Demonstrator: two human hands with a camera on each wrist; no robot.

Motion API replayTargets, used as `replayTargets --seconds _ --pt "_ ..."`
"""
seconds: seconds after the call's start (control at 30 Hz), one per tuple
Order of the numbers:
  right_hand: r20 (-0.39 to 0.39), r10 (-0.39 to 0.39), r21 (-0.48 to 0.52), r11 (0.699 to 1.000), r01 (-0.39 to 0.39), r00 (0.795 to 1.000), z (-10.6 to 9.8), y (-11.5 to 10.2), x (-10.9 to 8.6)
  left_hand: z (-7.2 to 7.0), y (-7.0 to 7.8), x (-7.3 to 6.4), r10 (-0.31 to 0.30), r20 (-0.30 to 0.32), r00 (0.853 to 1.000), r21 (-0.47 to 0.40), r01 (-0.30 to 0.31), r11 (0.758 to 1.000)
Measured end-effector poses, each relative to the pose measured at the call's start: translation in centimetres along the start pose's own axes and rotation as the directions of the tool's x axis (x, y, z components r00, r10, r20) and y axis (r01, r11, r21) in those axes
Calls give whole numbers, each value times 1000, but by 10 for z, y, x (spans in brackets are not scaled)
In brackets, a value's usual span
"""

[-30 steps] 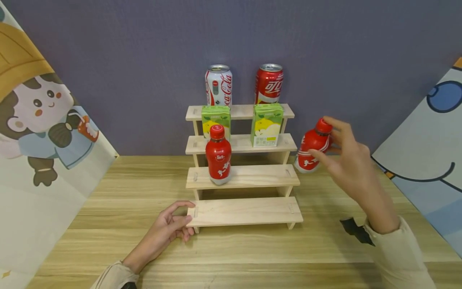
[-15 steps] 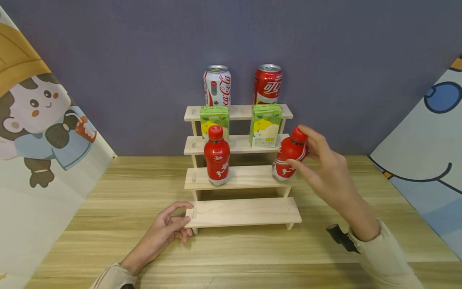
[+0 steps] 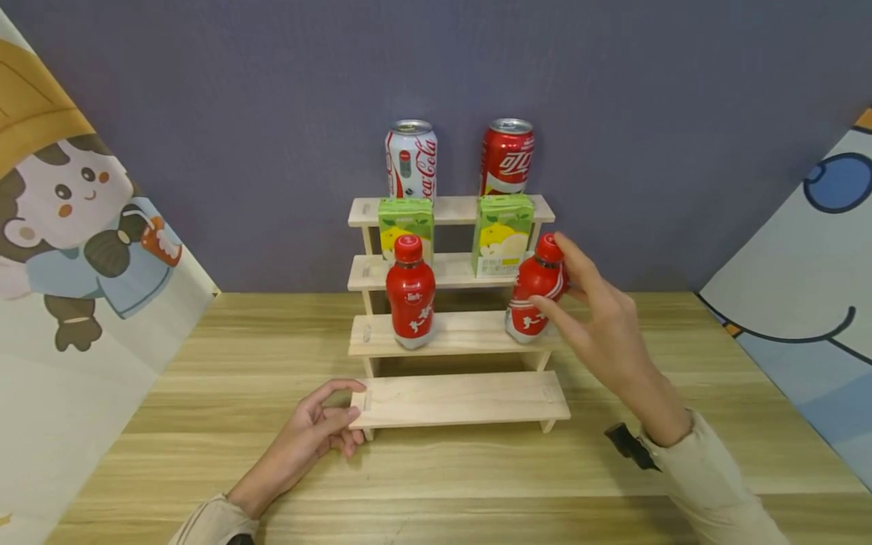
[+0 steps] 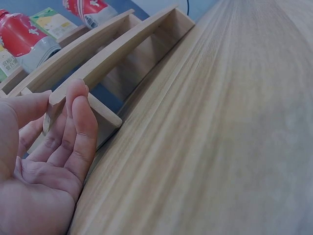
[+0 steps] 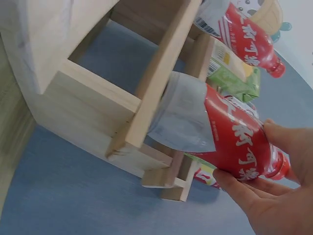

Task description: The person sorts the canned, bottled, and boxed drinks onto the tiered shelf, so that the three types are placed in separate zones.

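A stepped wooden display rack [image 3: 463, 400] stands against the back wall. My left hand [image 3: 323, 424] grips the left end of its lowest step, thumb on top and fingers curled below in the left wrist view. My right hand [image 3: 602, 333] holds a red drink bottle [image 3: 534, 291] near its cap, between thumb and fingers. The bottle leans slightly, its white base right at the right end of the second step up. On that step's left side stands a matching red bottle [image 3: 411, 295], upright. In the right wrist view the held bottle [image 5: 230, 129] has its base at the step's edge.
Two green juice cartons [image 3: 504, 235] stand on the third step. Behind them on the top step are a white cola can [image 3: 412, 159] and a red cola can [image 3: 508, 159]. Cartoon-printed panels [image 3: 811, 303] flank the wooden table [image 3: 436, 484].
My right hand has brought the red bottle leftward, from beside the rack to over the right end of the second step. My left hand keeps its grip on the lowest step.
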State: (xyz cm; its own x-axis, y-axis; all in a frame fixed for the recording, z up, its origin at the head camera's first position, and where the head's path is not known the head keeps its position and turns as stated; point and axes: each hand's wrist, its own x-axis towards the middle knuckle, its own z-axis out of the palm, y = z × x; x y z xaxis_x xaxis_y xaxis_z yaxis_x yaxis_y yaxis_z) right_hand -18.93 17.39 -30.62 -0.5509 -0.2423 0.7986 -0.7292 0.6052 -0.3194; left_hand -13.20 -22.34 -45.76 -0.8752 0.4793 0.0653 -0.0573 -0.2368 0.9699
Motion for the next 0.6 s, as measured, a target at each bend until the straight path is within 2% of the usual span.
replayTargets --seconds 0.27,0.6 --pt "-14 -8 13 1000 8 1000 11 5 -1 -1 0 0 -6 -4 1000 -7 6 1000" --pt "39 -19 -2 1000 19 999 12 8 -2 0 2 1 -7 -4 1000 9 7 1000"
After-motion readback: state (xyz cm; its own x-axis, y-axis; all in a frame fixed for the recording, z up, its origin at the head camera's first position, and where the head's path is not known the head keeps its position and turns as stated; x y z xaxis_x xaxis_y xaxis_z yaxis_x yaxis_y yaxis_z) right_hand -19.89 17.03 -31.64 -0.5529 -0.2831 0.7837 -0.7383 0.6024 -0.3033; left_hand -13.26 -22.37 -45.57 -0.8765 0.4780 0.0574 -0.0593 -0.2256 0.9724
